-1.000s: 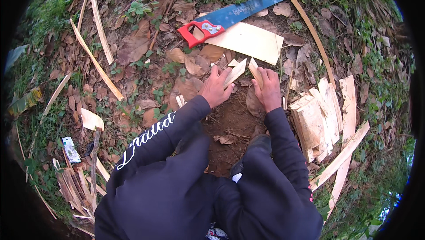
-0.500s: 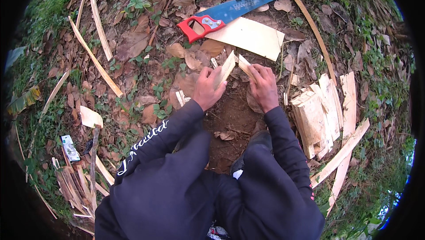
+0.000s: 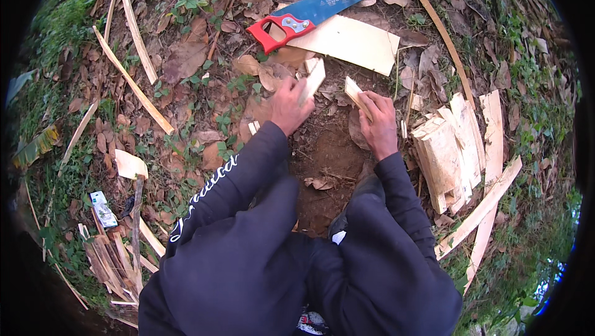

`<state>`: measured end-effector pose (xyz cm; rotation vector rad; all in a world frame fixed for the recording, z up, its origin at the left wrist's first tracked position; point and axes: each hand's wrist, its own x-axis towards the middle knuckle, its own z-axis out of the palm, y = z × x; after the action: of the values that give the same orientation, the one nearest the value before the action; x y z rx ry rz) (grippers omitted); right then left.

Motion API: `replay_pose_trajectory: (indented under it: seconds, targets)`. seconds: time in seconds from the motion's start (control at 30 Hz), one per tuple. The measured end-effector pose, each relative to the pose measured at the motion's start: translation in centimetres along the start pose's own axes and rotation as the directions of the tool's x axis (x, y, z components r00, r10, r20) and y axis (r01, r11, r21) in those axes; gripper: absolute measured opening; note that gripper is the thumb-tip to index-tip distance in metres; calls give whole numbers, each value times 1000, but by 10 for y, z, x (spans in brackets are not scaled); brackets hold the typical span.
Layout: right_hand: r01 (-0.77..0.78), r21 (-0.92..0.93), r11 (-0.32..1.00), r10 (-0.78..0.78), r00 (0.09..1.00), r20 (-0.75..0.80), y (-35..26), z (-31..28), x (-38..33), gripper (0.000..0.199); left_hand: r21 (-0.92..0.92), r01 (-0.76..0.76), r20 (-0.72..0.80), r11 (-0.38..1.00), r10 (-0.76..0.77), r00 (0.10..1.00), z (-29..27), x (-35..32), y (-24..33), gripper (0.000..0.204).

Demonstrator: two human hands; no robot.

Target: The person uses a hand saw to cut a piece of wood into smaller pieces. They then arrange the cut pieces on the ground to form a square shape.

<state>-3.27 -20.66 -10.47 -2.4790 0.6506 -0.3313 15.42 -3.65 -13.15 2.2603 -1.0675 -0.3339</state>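
Head view: the left hand (image 3: 291, 108) is closed round a short pale wood piece (image 3: 315, 79), thumb on one side and fingers on the other, though blur hides the exact grip. Its long axis points from that hand toward one o'clock. Opposite, the right hand (image 3: 380, 120) pinches a slimmer wood strip (image 3: 354, 92) between thumb and fingers, aimed toward eleven o'clock. What counts, from where I stand, is how those two lie: leaning toward each other, far ends out in front, with a clear gap between. The left piece sits at ten o'clock from the right hand; each is nearest the hand holding it.

Both hands hang over bare soil (image 3: 331, 161), backs mostly upward. The left forearm reaches in from between seven and eight o'clock, the right from about five, both in dark sleeves.

Farther out, at twelve o'clock from the left hand, the red handle of a handsaw (image 3: 339, 2) lies near a flat pale board (image 3: 350, 41); its blue blade runs toward two o'clock, partly over the board. At four o'clock from the right hand stands a stack of split wood (image 3: 439, 161). A curved strip (image 3: 437, 18) arcs past at one o'clock. Around eight o'clock from the left hand, I see a bundle of thin sticks (image 3: 106, 261) and a small whitish packet (image 3: 103, 209).
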Motion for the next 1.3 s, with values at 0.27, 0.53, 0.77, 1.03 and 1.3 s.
replay_pose_trajectory:
  seconds: [0.27, 0.53, 0.77, 1.03, 1.3]
  targets:
    - [73, -18, 997, -74, 997, -37, -3, 5, 21, 41, -134, -60, -56, 989, 53, 997, -8, -10, 10, 44]
    - [84, -129, 988, -83, 996, 12, 1, 22, 38, 45, -60, -88, 15, 994, 89, 996, 11, -12, 16, 46]
    - [119, -125, 985, -119, 993, 8, 7, 26, 40, 44, -47, -76, 22, 996, 77, 997, 13, -9, 12, 46]
    - [108, -54, 993, -109, 994, 0, 5, 1, 44, 46, -26, -95, -44, 995, 94, 995, 6, -6, 15, 50]
    - [-290, -37, 956, 257, 895, -365, 84, -186, 8, 25, -255, 99, -149, 962, -140, 979, -43, -10, -17, 33]
